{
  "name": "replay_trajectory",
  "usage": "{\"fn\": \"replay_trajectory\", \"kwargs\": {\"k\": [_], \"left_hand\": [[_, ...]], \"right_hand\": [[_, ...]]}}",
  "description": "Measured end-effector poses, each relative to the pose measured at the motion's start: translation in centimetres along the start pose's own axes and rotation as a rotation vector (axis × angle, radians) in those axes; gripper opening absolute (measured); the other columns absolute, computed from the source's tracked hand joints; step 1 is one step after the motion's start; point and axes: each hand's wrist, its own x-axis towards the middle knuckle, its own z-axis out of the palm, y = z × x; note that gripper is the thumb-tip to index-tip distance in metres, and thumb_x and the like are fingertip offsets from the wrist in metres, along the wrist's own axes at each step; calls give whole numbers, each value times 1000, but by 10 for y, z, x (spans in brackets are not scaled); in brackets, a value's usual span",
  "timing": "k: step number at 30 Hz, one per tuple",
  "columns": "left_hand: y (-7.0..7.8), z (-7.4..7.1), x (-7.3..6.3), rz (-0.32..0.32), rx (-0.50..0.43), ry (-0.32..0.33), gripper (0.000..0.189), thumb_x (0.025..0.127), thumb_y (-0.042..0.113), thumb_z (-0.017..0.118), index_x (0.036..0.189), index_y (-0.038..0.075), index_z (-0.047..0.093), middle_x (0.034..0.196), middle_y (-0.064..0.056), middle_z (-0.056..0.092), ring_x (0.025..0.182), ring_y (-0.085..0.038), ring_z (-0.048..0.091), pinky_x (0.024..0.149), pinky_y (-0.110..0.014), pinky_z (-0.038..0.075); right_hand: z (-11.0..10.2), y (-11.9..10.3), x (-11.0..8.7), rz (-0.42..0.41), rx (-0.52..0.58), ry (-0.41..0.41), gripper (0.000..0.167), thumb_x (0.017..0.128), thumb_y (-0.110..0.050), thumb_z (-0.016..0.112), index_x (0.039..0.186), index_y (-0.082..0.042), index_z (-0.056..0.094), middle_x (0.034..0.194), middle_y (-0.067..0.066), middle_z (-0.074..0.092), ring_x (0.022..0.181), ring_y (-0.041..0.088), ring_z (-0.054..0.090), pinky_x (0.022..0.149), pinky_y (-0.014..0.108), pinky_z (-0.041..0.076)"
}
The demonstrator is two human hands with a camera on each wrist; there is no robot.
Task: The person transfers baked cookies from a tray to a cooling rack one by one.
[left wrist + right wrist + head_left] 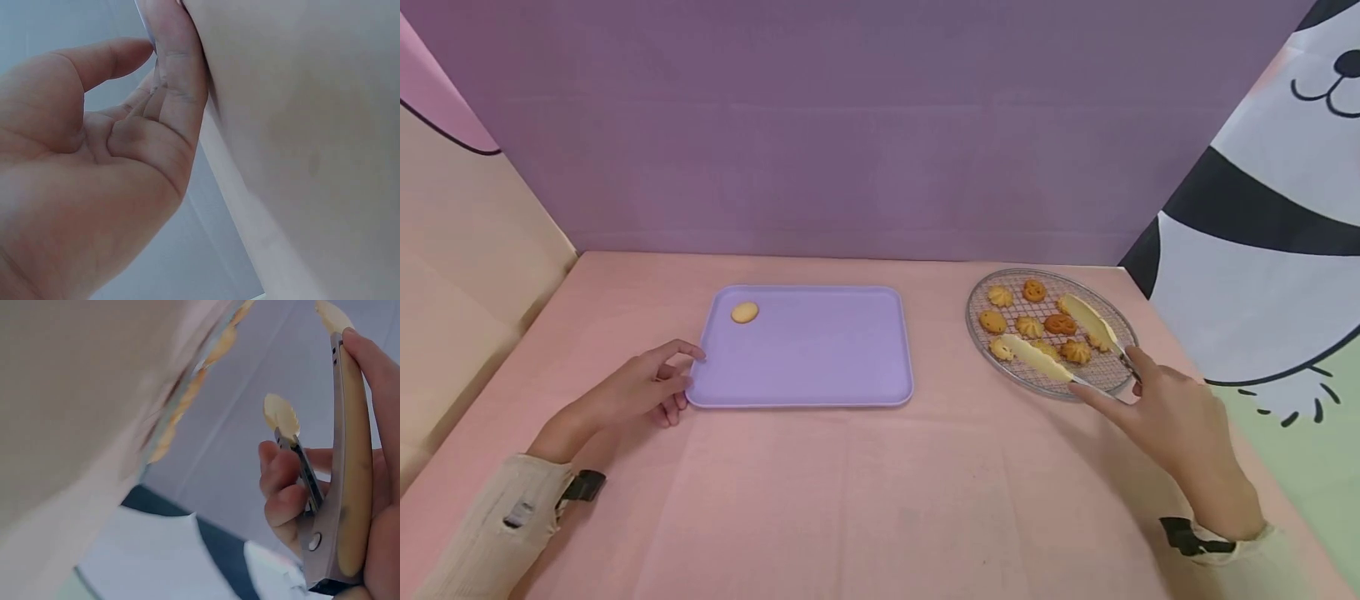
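In the head view my right hand (1180, 417) holds a pair of food tongs (1037, 358) with pale yellow tips. The tongs are spread, one tip on each side of several cookies. Beneath them lies a round wire rack (977, 333) bearing assorted cookies, among them a swirled cookie (1076, 352). The right wrist view shows the metal hinge and yellow handle of the tongs (353, 469) in my palm. My left hand (632, 387) pinches the left rim of a lavender tray (820, 358) between thumb and fingers. One round cookie (745, 312) sits at the tray's back left.
A pink cloth (850, 500) covers the table under tray and rack. Behind stands a purple backdrop (850, 150). To the right, a panda-print panel (1270, 192) borders the table, and a cream panel (467, 275) stands at the left.
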Motion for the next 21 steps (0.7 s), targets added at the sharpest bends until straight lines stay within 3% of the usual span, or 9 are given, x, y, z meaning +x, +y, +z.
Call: {"fn": "replay_trajectory", "kwargs": {"k": [8,12,17,21], "left_hand": [[-1,-2,1,14,-7,-4,41,101,5,52,140,2,39,75,-13,60,60,-22,61,57,-34,57],[-1,-2,1,15,-12,-3,40,101,4,52,139,1,39,75,-13,60,60,-22,61,57,-35,57],[-1,-1,1,14,-21,-2,40,101,4,52,139,1,39,75,-13,60,59,-22,62,57,-35,57],[-1,-1,0,13,-23,-3,40,101,3,53,138,0,40,75,-14,60,59,-22,61,57,-35,57]], "right_hand": [[-11,-40,-1,-57,2,34,90,71,-68,76,127,-2,52,80,19,62,45,18,43,38,31,29],[-13,-55,1,-87,-18,17,99,70,-70,75,138,-2,50,94,29,62,44,19,40,38,32,30],[-12,-73,9,-152,-29,-6,106,69,-73,74,146,-6,44,104,35,62,53,30,53,39,38,37],[-11,-89,14,-218,-23,0,103,69,-73,74,140,-2,49,106,35,64,65,40,61,45,47,46]]}}
